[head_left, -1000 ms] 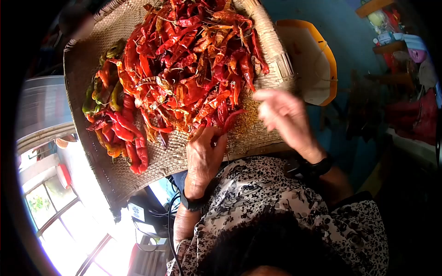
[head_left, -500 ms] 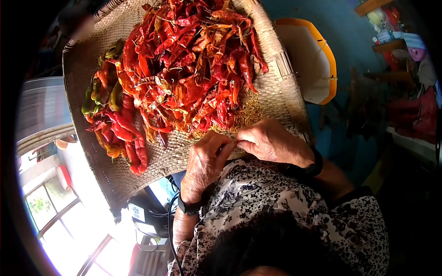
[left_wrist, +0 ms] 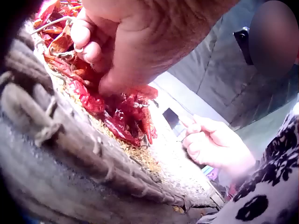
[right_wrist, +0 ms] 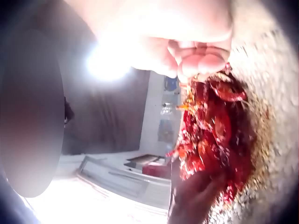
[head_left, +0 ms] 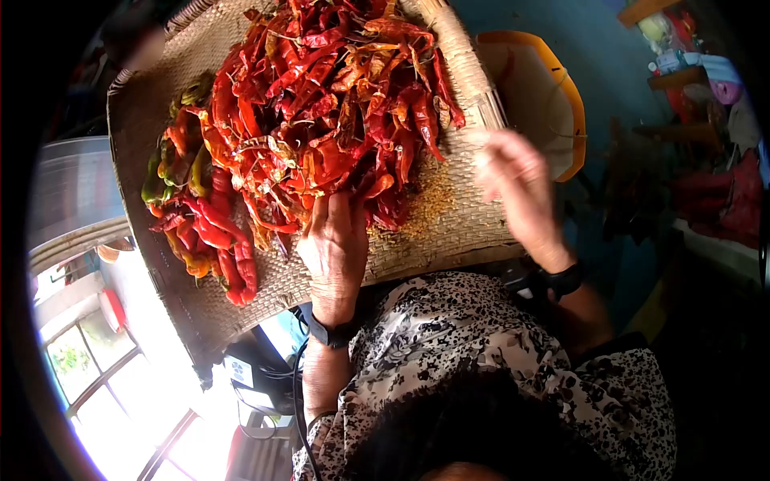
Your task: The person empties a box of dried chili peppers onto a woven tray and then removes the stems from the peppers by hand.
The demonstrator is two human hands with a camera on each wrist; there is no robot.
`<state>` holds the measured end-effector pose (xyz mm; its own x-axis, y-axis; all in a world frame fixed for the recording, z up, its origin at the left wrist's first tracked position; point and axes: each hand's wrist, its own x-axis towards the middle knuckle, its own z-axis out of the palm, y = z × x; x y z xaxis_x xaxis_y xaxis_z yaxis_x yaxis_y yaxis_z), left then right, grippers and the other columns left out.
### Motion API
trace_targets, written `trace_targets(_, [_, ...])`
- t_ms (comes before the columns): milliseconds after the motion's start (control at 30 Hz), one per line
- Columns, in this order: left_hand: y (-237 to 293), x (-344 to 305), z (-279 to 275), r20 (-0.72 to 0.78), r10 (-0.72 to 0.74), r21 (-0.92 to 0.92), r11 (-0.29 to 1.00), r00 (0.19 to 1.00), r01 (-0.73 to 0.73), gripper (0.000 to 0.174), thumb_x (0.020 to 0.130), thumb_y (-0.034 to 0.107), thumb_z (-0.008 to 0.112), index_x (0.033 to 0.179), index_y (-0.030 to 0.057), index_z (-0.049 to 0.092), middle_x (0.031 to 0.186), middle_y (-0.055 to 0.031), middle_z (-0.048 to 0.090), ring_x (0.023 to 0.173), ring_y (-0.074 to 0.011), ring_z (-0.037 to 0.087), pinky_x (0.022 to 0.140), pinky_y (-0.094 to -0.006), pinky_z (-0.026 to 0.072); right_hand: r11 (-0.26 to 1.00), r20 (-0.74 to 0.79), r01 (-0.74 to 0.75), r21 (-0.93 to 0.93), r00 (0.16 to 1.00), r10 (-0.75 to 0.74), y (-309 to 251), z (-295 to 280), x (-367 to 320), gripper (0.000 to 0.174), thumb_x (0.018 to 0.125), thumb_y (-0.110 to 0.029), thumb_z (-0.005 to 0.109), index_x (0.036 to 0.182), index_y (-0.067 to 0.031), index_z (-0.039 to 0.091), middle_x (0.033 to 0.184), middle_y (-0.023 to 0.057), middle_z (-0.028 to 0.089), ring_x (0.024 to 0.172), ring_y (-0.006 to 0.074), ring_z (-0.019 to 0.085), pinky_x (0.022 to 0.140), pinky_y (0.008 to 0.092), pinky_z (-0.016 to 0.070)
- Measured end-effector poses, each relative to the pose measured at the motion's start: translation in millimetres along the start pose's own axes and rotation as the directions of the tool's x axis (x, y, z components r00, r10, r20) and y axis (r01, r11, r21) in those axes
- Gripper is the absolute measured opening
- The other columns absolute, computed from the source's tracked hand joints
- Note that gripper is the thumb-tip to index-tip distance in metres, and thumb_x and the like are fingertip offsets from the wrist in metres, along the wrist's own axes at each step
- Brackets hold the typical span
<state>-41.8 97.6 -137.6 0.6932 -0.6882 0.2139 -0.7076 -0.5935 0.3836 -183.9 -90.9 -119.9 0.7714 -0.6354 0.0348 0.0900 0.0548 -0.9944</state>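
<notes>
My left hand [head_left: 333,244] reaches into the near edge of a heap of dried red chili peppers [head_left: 317,112]. Its fingertips are hidden among the chilies in the head view. In the left wrist view its thumb presses close on red chilies [left_wrist: 119,121] with the other fingers curled, and I cannot tell whether it pinches one. Blurred in the head view, my right hand [head_left: 517,184] hangs over the right side of the woven tray [head_left: 469,228]. Its fingers are loosely curled with nothing visible between them, as the left wrist view also shows. Loose yellow seeds [head_left: 433,200] lie between the hands.
Fresher red and green peppers [head_left: 212,220] form a smaller group at the tray's left. Beyond the right rim stands an orange-rimmed white container [head_left: 553,104]. A patterned garment [head_left: 449,321] borders the tray's near edge. Black cables [head_left: 301,377] hang near the left forearm.
Both hands met above the tray's near edge half a second ago. Since then the left has moved forward into the heap, and the right has swung up and right, toward the container.
</notes>
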Motion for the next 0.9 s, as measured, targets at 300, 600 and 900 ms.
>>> trace_targets(300, [23, -20, -34, 0.246, 0.1, -0.38, 0.925, 0.964, 0.001, 0.011, 0.083, 0.01, 0.068, 0.09, 0.0022, 0.065, 0.077, -0.0109, 0.062, 0.059, -0.023, 0.064, 0.053, -0.0349, 0.0511, 0.949, 0.416, 0.222, -0.224, 0.902, -0.113, 16, 53, -14, 0.025, 0.087, -0.012, 0.068, 0.108, -0.0007, 0.062, 0.081, 0.0072, 0.066, 0.074, 0.0142, 0.064, 0.064, 0.0269, 0.0521])
trace_targets(600, [9, -6, -24, 0.086, 0.0, -0.256, 0.967, 0.996, 0.022, 0.023, 0.087, 0.019, 0.065, 0.102, 0.0015, 0.06, 0.096, -0.0174, 0.061, 0.071, -0.0315, 0.064, 0.061, -0.0386, 0.0519, 0.884, 0.111, -0.134, 0.448, 0.989, 0.094, -5, -11, 18, 0.017, 0.093, -0.02, 0.061, 0.098, -0.0043, 0.064, 0.073, 0.0021, 0.063, 0.062, 0.0095, 0.057, 0.054, 0.0239, 0.0486])
trace_targets(900, [7, 4, -1, 0.083, 0.06, -0.029, 0.998, 0.995, -0.058, 0.017, 0.084, 0.014, 0.065, 0.096, 0.004, 0.059, 0.09, -0.0141, 0.058, 0.073, -0.0313, 0.063, 0.061, -0.0407, 0.0512, 0.994, 0.139, -0.112, 0.014, 0.984, 0.109, 5, 13, -12, 0.025, 0.097, -0.022, 0.056, 0.115, -0.0063, 0.062, 0.068, -0.0015, 0.055, 0.058, 0.0043, 0.049, 0.051, 0.0217, 0.0447])
